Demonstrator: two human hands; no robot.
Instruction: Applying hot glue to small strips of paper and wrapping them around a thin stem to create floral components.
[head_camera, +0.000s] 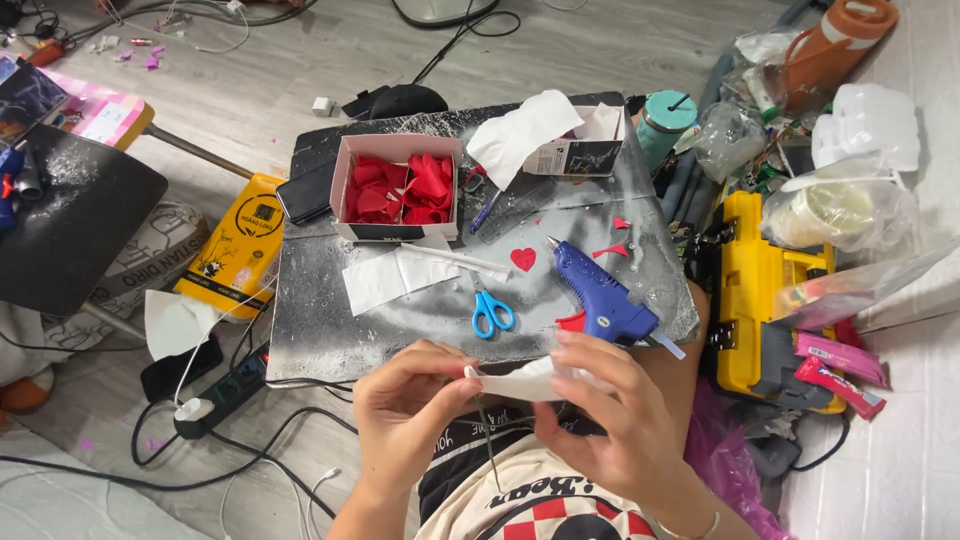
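1. Far left first: one black stool top (75, 215) sits on the floor, well apart from the board (400, 310) where the work's going on. That board is one dark, paint-speckled sheet lying on the floor.
2. Between stool and board, one yellow packet (240, 245) leans against the board's left edge, and one black power strip (225, 390) lies near its front-left corner.
3. Near the back-left of the board: one pink box (395, 185), open on top, full of red petal cut-outs. I can't count those, they're all piled up.
4. Just in front of the box lies a white paper sheet (385, 278), and one pair of blue-handled scissors (491, 308) with the blades pointing toward the back edge.
5. One small red paper heart (523, 259) lies flat mid-board, right of the scissors.
6. One blue glue gun (600, 295) lies on its side, nozzle aimed at the back-left, handle toward the front-right corner.
7. Hands: left hand (405, 415) has thumb and fingers pinched on the left end of one white paper strip (525, 380). Right hand (610, 420) curls its fingers over the right end. The strip sits just off the board's front edge, long axis running left to right.
8. One yellow toolbox (765, 300) sits past the right edge.
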